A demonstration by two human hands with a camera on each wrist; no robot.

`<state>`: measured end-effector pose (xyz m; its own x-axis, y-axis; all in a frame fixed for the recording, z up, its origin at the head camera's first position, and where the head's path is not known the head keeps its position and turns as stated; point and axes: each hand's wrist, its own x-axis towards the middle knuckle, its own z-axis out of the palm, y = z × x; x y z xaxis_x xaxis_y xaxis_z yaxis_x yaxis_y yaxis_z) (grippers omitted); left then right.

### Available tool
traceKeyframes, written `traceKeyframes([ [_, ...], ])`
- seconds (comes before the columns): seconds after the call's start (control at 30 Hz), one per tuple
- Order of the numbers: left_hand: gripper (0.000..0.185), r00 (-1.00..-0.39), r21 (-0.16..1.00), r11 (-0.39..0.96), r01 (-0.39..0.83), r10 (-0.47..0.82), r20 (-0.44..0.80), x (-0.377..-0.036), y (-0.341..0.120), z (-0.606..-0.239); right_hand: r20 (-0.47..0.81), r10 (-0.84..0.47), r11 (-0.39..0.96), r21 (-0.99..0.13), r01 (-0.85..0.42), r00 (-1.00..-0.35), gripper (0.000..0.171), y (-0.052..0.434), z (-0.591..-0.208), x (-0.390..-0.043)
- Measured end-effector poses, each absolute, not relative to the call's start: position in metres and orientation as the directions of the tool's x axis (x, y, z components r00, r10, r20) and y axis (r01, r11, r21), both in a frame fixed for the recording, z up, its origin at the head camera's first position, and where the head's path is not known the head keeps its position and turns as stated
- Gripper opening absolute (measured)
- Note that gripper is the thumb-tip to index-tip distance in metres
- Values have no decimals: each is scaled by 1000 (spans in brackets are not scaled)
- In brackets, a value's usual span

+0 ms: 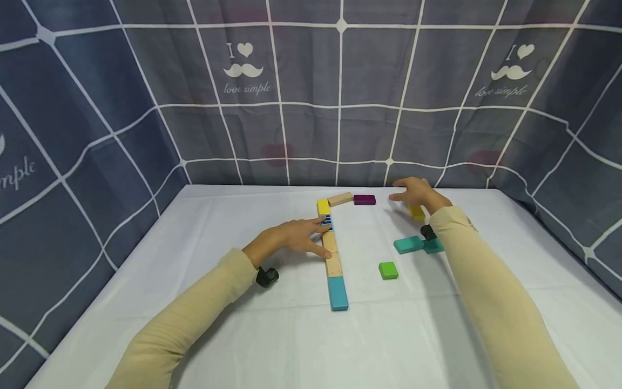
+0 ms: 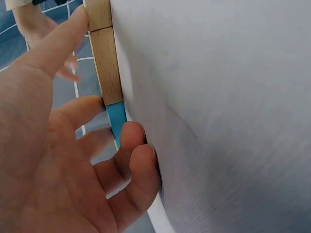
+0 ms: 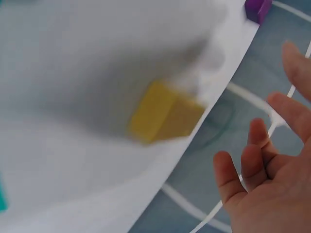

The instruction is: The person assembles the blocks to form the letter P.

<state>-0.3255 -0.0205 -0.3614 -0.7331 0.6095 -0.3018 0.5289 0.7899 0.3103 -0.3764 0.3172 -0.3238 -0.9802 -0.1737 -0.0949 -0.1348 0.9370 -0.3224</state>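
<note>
My left hand (image 1: 298, 236) spreads its fingers along a row of blocks laid end to end. Its fingertips lie over the striped blue block (image 1: 326, 222), with the thumb at the edge of the wooden blocks (image 1: 333, 266). A yellow block (image 1: 323, 206) forms the far end of that row and a blue block (image 1: 338, 294) the near end. From the yellow end, another wooden block (image 1: 340, 199) angles off to a purple block (image 1: 364, 200). To the right of that, my right hand (image 1: 419, 193) hovers with loosely bent fingers, holding nothing, close to a separate yellow block (image 3: 165, 114).
Two teal blocks (image 1: 408, 245) lie below the right hand, the second partly behind the wrist. A green block (image 1: 388, 270) sits to the right of the row. Behind the white-covered table (image 1: 243, 346) hangs a grey checked curtain (image 1: 311, 135), which also runs along both sides.
</note>
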Motion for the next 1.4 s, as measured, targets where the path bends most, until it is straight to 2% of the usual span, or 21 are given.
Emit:
traceKeyframes([
  [0.23, 90, -737, 308, 793, 526, 605, -302, -325, -22, -361, -130, -175, 933, -339, -122, -976, 71, 362, -338, -361],
  [0.47, 91, -738, 307, 795, 523, 603, -303, -326, -21, -361, -186, -164, 903, -424, -71, -969, 82, 381, -349, -347],
  [0.87, 90, -733, 323, 787, 526, 612, -297, -327, -22, -361, -169, -153, 883, -466, -58, -974, 82, 382, -355, -347],
  [1.2, 90, -734, 335, 788, 516, 608, -301, -326, -22, -361, -145, -168, 862, -501, -74, -975, 74, 386, -361, -347],
  [1.4, 91, -735, 333, 787, 519, 610, -297, -327, -22, -364, -174, -171, 858, -509, -61, -970, 85, 386, -363, -348],
])
